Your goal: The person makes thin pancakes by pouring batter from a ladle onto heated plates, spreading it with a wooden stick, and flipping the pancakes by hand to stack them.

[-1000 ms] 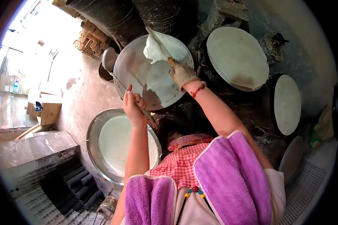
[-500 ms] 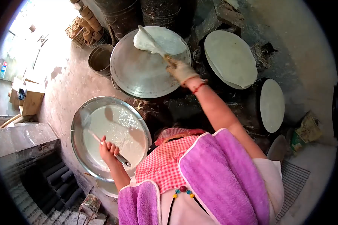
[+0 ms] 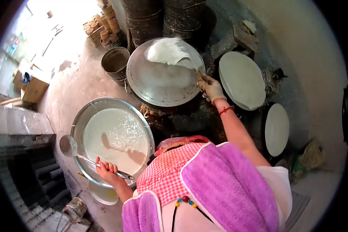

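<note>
While the left hand (image 3: 107, 171) grips a ladle (image 3: 69, 145), the right hand (image 3: 212, 88) clasps a spreader (image 3: 190, 64).

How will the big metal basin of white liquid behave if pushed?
Probably heavy: the basin is well filled with white liquid. The liquid would likely slosh over its rim. Wide and shallow, it seems unlikely to tip.
</note>
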